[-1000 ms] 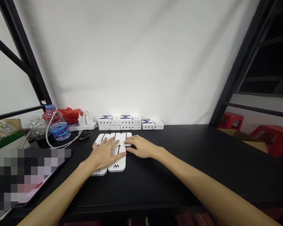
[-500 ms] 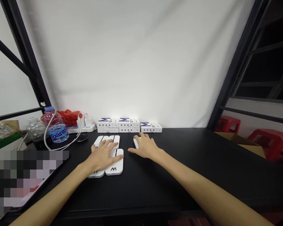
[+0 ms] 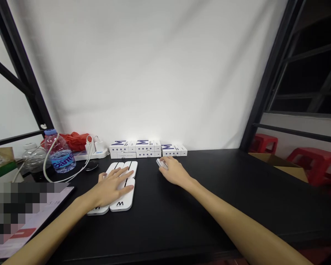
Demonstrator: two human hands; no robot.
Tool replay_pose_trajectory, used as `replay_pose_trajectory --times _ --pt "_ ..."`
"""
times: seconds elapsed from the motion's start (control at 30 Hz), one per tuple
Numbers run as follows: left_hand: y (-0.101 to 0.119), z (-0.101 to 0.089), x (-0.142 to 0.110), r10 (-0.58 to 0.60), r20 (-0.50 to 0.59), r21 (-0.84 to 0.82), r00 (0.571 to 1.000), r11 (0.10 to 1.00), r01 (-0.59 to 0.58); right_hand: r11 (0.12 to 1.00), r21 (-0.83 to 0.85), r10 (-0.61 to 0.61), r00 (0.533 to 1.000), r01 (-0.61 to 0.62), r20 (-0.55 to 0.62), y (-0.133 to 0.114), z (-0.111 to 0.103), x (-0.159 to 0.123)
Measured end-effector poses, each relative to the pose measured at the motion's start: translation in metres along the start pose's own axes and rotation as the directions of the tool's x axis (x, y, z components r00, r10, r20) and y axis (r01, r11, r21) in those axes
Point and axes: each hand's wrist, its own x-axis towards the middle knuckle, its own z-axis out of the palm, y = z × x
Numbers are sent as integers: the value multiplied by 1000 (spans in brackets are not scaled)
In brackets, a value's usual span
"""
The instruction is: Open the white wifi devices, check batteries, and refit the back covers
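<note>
The change of the last second is at the right hand (image 3: 173, 171): the flat white rounded-corner device (image 3: 162, 165) that lay at the far right end of the back row has come away from its neighbours, and between it and the others there is now a wide strip of the bare black bench (image 3: 160, 224). The right hand pinches this device, thumb on the near side and fingers curled over the top; whether it touches the bench or is slightly lifted I cannot tell, since the hand covers most of it. The left hand (image 3: 107, 187) stays where it was, palm down with its fingers spread across the other four white devices, the thumb lying on the front right device (image 3: 123, 200), which shows a black W mark and a dark stripe. Beside that one the front left device (image 3: 98, 211) is partly covered by the palm and wrist, while the back left device (image 3: 113, 167) and the back right device (image 3: 131, 169) stick out beyond the fingers. So what was one block of five now reads as a group of four plus a single piece set apart, near the low single white printed carton (image 3: 174, 151). That carton and the stacked white printed cartons (image 3: 135, 149) along the wall look undisturbed.
</note>
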Motion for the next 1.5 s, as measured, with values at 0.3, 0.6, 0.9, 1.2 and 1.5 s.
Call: replay_pose_trajectory --times 0.3,0.6,0.9,1.2,1.5 --pt "31 -45 36 -144 -57 -299 988 947 120 283 939 186 971 -197 147 -4 -7 3" --pt "112 -7 57 -160 101 -977 982 -201 68 438 898 112 994 -37 -14 -31 21 -20" --pt "111 -3 44 -223 219 -952 950 -263 157 841 289 -438 889 457 -133 -22 10 -25" --pt "91 12 53 -340 -7 -1000 940 12 -3 776 472 -459 888 419 -34 -26 8 -30" --pt "93 10 48 -323 -43 -991 945 136 1 774 490 -437 898 402 -45 -33 9 -35"
